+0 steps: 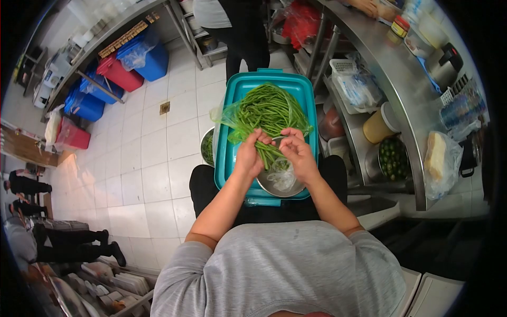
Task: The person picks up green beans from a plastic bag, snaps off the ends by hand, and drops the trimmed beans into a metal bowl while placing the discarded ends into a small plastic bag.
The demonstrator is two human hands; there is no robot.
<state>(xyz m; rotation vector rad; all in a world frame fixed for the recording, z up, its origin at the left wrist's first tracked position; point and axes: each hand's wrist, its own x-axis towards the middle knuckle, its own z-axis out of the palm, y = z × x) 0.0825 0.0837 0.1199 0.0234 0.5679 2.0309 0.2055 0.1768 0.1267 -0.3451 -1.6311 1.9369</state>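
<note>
**Big heap of beans left, small bunch in hand**

Onto the teal tray [312, 132] a large heap of green beans [269, 103] is spread, part-wrapped by a thin bag [231, 113]; much seems left. Clear plastic [283, 178] is held by the nearer bowl [288, 194]; greens [209, 150], perhaps finished, by the side bowl [203, 146]. A bunch [268, 154] is gripped by the left hand [250, 154]; the right hand's [298, 154] grip is nearly closed, contents unclear.

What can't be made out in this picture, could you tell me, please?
All in the head view:
- Whether the right hand pinches anything: too small to tell at its fingertips.
- The bottom of the steel bowl: covered by clear plastic and green beans.
- The right side of the side bowl: behind the teal tray.
- The standing co-worker's head: cut off by the top edge.
</note>
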